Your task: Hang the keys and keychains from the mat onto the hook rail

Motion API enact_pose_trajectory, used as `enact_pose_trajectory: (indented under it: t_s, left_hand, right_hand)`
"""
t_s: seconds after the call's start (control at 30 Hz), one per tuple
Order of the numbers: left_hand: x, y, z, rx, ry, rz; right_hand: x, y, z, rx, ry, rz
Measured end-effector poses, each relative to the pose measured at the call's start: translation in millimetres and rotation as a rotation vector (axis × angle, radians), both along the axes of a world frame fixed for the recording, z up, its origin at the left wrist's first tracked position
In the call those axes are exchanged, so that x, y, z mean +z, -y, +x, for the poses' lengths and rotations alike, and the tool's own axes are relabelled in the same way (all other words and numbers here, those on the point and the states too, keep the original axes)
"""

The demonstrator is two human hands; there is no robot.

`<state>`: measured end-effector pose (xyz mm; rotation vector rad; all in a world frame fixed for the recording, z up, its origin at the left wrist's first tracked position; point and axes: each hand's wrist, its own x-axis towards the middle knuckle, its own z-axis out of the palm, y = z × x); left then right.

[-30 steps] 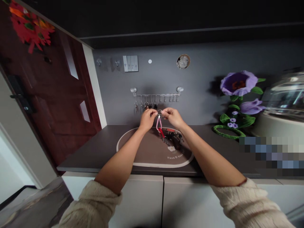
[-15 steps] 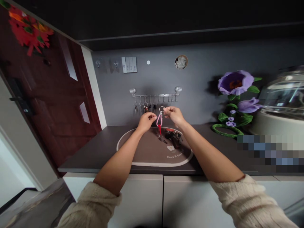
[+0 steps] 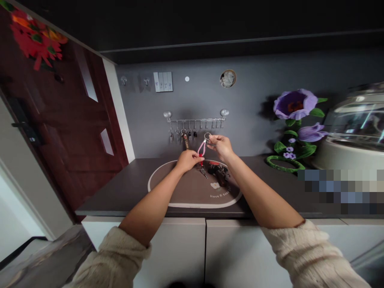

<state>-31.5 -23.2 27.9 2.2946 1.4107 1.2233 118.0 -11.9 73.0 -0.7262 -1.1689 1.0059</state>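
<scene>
My right hand (image 3: 221, 145) pinches the metal ring of a pink key strap (image 3: 202, 148) and holds it up just below the wall key rack (image 3: 196, 120). The strap hangs slanting down to the left, with a red tag and small keys at its lower end. My left hand (image 3: 188, 160) is closed around that lower part of the strap, low over the oval brown mat (image 3: 192, 192). A dark bunch of keys (image 3: 219, 172) lies on the mat under my right wrist.
Several keys hang on the rack's left hooks (image 3: 181, 134). A dark countertop (image 3: 126, 188) carries the mat, purple fabric flowers (image 3: 295, 120) at the right and a large lidded pot (image 3: 351, 132) at the far right. A dark red door (image 3: 60, 120) stands left.
My left hand let go of the ring and dropped down to the strap's lower end. My right hand kept the ring and moved slightly right, toward the rack.
</scene>
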Motion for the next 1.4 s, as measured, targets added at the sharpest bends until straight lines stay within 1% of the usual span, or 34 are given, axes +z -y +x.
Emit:
enact_pose_trajectory:
  t_s: [0.1, 0.23, 0.4, 0.53, 0.7, 0.8, 0.93, 1.07, 1.27, 1.33, 1.4]
  left_hand:
    - [-4.1, -0.1, 2.3, 0.079, -0.087, 0.026]
    - [-4.4, -0.6, 3.0, 0.125, -0.155, 0.032]
    - [1.1, -2.1, -1.4, 0.053, -0.099, 0.011]
    - [5.3, -4.5, -6.9, -0.014, 0.049, -0.012]
    - [5.7, -7.8, -11.2, -0.144, 0.284, -0.074]
    - [6.7, -6.9, -11.8, -0.175, 0.297, -0.08]
    - [9.7, -5.5, -11.3, -0.17, 0.324, -0.077]
    - [11.8, -7.1, -11.7, -0.216, 0.491, -0.124]
    - [18.5, -4.2, -16.1, -0.406, 0.762, -0.205]
    - [20.8, -2.3, -17.9, -0.44, 0.807, -0.231]
    - [21.7, -1.1, -19.3, -0.432, 0.812, -0.268]
  right_hand:
    - [-2.8, -0.3, -1.5, 0.008, -0.023, -0.008]
    - [-6.8, 0.5, -1.8, 0.017, -0.041, -0.012]
    - [-13.5, -0.3, 1.9, 0.023, -0.044, -0.04]
    - [-21.2, -3.7, 7.0, 0.075, -0.033, -0.07]
    - [-25.9, -4.8, 10.3, 0.153, -0.032, -0.086]
    - [-25.8, -2.6, 9.4, 0.15, -0.014, -0.081]
    - [-27.6, -0.9, 7.3, 0.145, 0.034, -0.111]
    - [-30.9, -0.7, 5.1, 0.155, 0.056, -0.181]
    - [-32.8, -1.1, 4.8, 0.152, 0.043, -0.202]
    - [-32.4, -2.2, 6.8, 0.128, 0.037, -0.197]
    - [-31.3, -3.7, 9.7, 0.098, 0.034, -0.178]
